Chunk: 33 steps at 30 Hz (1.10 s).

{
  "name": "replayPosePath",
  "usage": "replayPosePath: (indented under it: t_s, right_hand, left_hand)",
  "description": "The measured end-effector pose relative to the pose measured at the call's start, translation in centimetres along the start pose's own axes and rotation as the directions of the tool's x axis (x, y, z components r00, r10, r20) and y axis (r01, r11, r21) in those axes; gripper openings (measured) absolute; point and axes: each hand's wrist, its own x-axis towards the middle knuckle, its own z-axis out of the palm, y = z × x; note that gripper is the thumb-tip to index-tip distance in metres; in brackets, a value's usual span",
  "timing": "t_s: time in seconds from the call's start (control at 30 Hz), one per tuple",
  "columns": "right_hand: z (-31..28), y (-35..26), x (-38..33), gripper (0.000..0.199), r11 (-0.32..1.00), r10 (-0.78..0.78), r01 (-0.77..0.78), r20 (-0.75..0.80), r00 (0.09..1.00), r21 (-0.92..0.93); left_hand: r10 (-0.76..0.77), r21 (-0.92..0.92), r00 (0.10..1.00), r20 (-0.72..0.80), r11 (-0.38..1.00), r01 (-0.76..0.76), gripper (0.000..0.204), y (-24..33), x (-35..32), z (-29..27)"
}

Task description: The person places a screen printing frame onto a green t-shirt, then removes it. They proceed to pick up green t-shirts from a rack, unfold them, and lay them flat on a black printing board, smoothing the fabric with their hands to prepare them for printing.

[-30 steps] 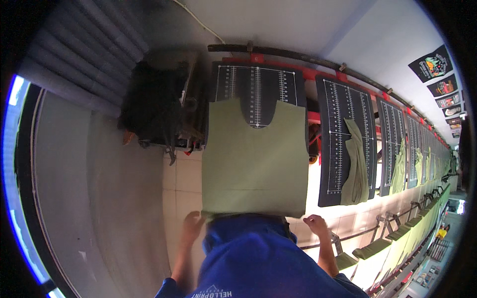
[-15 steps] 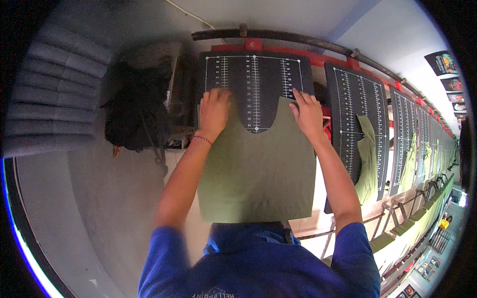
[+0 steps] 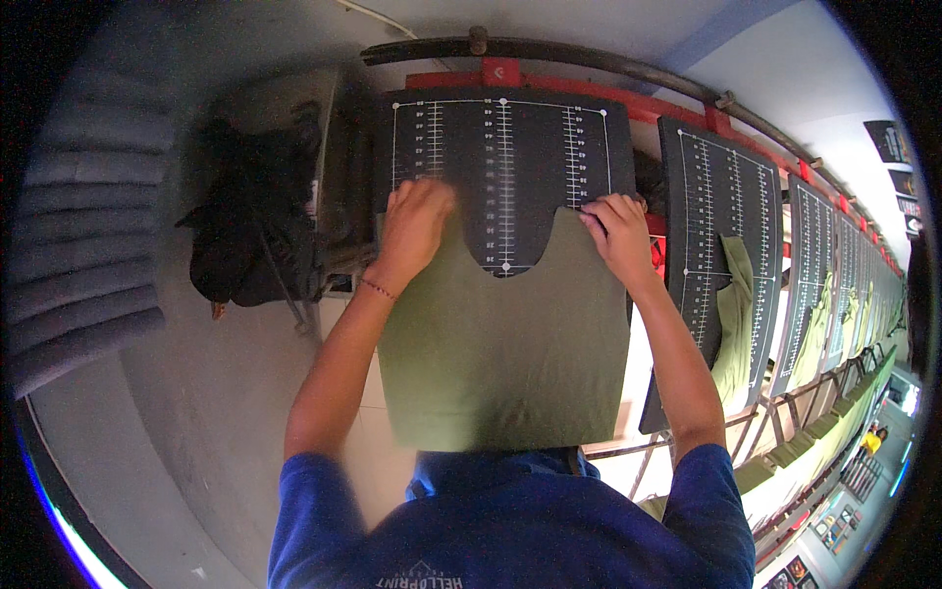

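A green fabric panel point(image 3: 505, 363) with a U-shaped neckline lies over the near part of a black board point(image 3: 471, 128) marked with white lines and ruler scales. Its lower edge reaches close to my body. My left hand point(image 3: 417, 224) is at the panel's upper left shoulder corner, fingers bent closed on the cloth, their tips blurred. At the upper right shoulder corner, my right hand point(image 3: 618, 236) pinches the cloth with bent fingers. Between both hands, the neckline curves around the middle scale of the board.
To the right, a second marked board point(image 3: 699, 196) carries another green piece point(image 3: 734, 314), followed by several more boards in a row. A dark rail point(image 3: 569, 51) and red frame run behind. Black cloth point(image 3: 250, 216) hangs at the left beside a grey padded surface point(image 3: 88, 245).
My right hand's fingers, straighter before, are now bent on the shoulder corner. The panel's shoulder corners sit slightly nearer to me on the board. The view has shifted a little.
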Motion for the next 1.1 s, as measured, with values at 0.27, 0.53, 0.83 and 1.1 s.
replayPosePath:
  t_s: [0.27, 0.53, 0.83, 1.1]
  right_hand:
    - [-0.3, 1.6, -0.1, 0.015, 0.978, 0.111, -0.1, -0.051, 0.992, 0.181]
    - [-0.1, 4.4, 4.6, 0.014, 0.996, 0.048, -0.04, -0.089, 0.995, 0.082]
    - [0.8, 5.5, 6.3, 0.018, 0.998, 0.055, -0.053, -0.094, 0.994, 0.026]
    - [1.1, 6.4, 7.2, 0.018, 0.999, 0.043, -0.043, -0.09, 0.995, -0.005]
  left_hand:
    - [-0.069, -0.092, 0.997, 0.043, 0.993, 0.073, 0.015, -1.6, -0.8, -1.2]
    - [-0.015, 0.112, 0.994, 0.113, 0.994, 0.002, 0.017, -4.1, 4.4, -1.8]
    - [-0.011, 0.102, 0.99, 0.143, 0.995, -0.004, 0.019, -5.3, 6.2, -1.2]
    - [-0.009, 0.213, 0.986, 0.169, 0.977, -0.028, 0.024, -5.9, 7.3, -1.1]
